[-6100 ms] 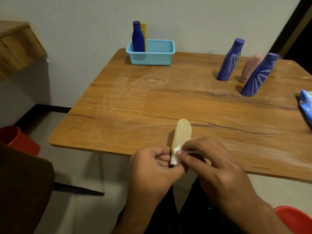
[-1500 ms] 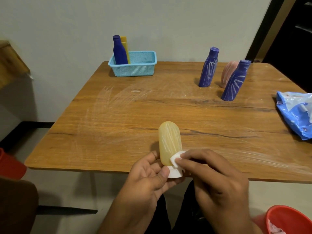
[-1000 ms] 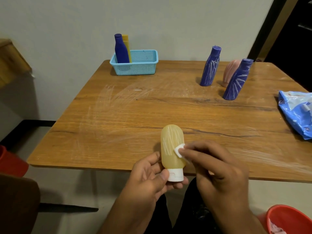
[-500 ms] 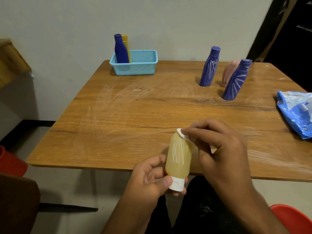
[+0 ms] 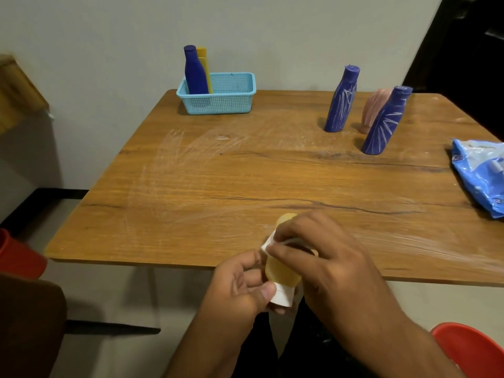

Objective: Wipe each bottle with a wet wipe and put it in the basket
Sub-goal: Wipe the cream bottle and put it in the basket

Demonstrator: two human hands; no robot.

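Observation:
My left hand (image 5: 242,287) grips a translucent yellow bottle (image 5: 281,271) by its white cap, cap end down, over the table's near edge. My right hand (image 5: 321,257) pinches a small white wet wipe (image 5: 268,242) against the bottle's side and covers most of the bottle. The light-blue basket (image 5: 231,100) stands at the far edge with a dark-blue bottle (image 5: 194,70) and a yellow bottle (image 5: 204,61) upright in it. Two streaked dark-blue bottles (image 5: 341,100) (image 5: 386,122) and a pink bottle (image 5: 375,106) stand at the far right.
The wooden table (image 5: 245,181) shows white smear marks. A blue plastic pack (image 5: 482,173) lies at its right edge. A red bin (image 5: 471,350) sits low on the right, another red thing (image 5: 16,257) on the left, and a dark chair back (image 5: 30,323) at bottom left.
My right hand has slid the wipe from the bottle's top down its side. The left hand keeps its hold on the cap, and the bottle has tilted slightly.

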